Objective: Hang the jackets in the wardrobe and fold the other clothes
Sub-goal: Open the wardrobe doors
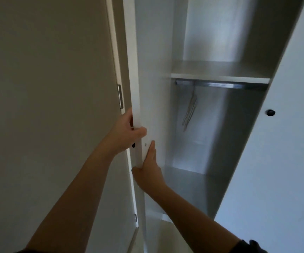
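Note:
A white wardrobe stands in front of me with its left door (140,79) swung open, seen edge-on. My left hand (127,130) grips the door's outer edge, fingers wrapped around it near a dark knob. My right hand (148,170) lies on the door lower down, palm against its inner face, thumb hooked around the edge. Inside, a metal rail (220,84) runs under a white shelf (220,77). Thin wire hangers (190,111) hang at the rail's left end. No jackets or other clothes are in view.
The wardrobe's right door (284,143) is shut and has a black round knob (271,112). A beige wall (47,88) and a door frame with a metal hinge (120,96) lie to the left. The wardrobe's floor panel (189,185) is low down.

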A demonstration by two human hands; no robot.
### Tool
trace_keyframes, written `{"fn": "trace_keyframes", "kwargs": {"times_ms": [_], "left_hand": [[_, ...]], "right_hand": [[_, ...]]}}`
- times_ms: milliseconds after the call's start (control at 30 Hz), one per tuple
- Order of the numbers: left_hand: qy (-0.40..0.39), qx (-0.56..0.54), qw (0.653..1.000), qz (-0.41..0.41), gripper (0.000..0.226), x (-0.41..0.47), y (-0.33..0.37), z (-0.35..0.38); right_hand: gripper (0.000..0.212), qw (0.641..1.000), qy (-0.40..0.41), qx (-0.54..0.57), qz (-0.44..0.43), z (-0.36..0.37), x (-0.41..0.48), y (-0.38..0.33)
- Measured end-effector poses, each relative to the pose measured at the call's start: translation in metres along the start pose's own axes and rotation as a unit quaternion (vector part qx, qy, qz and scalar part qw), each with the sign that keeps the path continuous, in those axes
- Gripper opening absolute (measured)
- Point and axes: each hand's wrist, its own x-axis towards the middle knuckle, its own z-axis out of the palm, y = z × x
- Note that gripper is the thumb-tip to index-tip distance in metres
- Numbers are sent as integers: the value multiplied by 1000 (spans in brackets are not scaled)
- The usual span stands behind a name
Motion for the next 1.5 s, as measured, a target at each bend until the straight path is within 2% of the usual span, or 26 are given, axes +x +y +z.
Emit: {"fn": "trace_keyframes", "kwargs": {"times_ms": [100,267,367,600,733,800,867,1000,1067,1133,1233,1333,1500], "left_hand": [[15,-23,999,-22,32,2,-8,-19],[22,-19,999,-20,42,7,-20,-44],[8,-25,999,-31,40,9,-22,-50],[35,-48,998,-21,35,3,-22,-34],[66,-86,994,-14,38,-6,-24,-17],[94,-94,991,-20,34,-10,-22,-8],[152,-65,986,-18,40,-15,-18,2],[291,-1,957,2,60,-30,-13,39],[331,8,943,13,74,-41,-15,65],[378,66,923,8,82,-48,-18,91],[427,145,893,12,86,-50,-20,131],[411,142,901,-7,85,-41,-14,175],[275,107,954,-55,73,-15,-17,253]], "right_hand": [[102,999,29,-1,14,21,4,-18],[100,999,36,-11,35,44,12,-34],[99,998,43,-15,41,50,15,-38],[100,999,36,-20,34,44,14,-27],[106,998,12,-58,-4,37,13,-14],[111,995,-18,-88,-35,30,13,-3],[114,992,-53,-92,-68,18,13,12],[98,984,-106,-84,-118,-17,11,46],[91,984,-109,-88,-110,-38,12,65],[85,986,-95,-98,-97,-64,12,87],[81,989,-66,-111,-71,-109,13,121],[79,990,-45,-125,-56,-157,14,150],[73,985,-7,-165,-44,-239,21,183]]}}
